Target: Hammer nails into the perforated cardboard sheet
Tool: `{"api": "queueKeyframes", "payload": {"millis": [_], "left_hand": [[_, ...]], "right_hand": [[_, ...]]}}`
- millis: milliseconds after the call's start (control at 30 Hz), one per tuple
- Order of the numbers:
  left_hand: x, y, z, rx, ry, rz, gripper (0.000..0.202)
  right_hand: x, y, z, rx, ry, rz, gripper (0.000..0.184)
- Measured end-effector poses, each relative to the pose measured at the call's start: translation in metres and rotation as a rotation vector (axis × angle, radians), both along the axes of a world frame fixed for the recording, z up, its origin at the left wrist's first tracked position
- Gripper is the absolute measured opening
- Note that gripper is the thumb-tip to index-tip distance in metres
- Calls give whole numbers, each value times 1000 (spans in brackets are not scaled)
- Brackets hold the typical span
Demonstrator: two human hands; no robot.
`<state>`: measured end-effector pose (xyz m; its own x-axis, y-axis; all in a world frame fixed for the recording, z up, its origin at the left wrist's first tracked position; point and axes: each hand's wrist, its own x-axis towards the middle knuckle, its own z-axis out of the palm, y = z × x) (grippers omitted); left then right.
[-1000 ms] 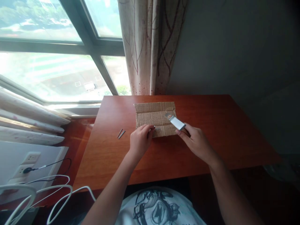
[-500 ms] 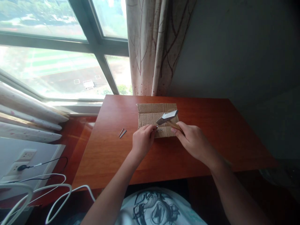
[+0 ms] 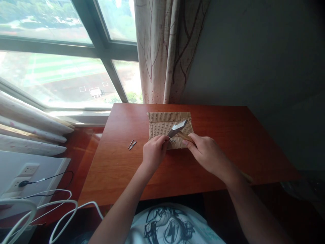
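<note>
A hammer (image 3: 177, 128) with a pale metal head and wooden handle is in my right hand (image 3: 207, 150), fingers wrapped round the handle. Its head slants down, the lower end right at the fingertips of my left hand (image 3: 154, 150). Those fingers are pinched together at the near left part of a cardboard piece (image 3: 158, 128) with rows of small holes. What they pinch looks like a nail, mostly hidden by the fingers and hammer head. Small dark marks or nail heads show in the cardboard beside them. Loose nails (image 3: 132, 145) lie on the table to the left.
The brown wooden table (image 3: 220, 125) stands by a window (image 3: 63, 74) and a patterned curtain (image 3: 153, 51). At lower left are a wall socket (image 3: 19, 183) with a black plug and looped white cables (image 3: 73, 203). A grey wall (image 3: 254, 54) rises behind at right.
The hammer head has moved slightly down and left, onto the spot at my left fingertips. My right hand moved with it; my left hand stays nearly in place.
</note>
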<state>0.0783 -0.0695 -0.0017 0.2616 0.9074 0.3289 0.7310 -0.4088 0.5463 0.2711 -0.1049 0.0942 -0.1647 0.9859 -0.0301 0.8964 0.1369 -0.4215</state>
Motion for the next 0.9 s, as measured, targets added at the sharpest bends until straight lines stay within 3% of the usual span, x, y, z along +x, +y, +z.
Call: {"api": "queueKeyframes", "payload": {"millis": [367,533,900], "left_hand": [[-2,0,6,-52,55,-25,14],[-10,2,11,2,99,-54,10],[-11,5,1,73,64,-46,10]], "right_hand": [[-1,1,-3,-82,-24,5,30],[-1,2,-4,-66,-28,12,30],[-1,1,-4,-87,-1,14,31]]}}
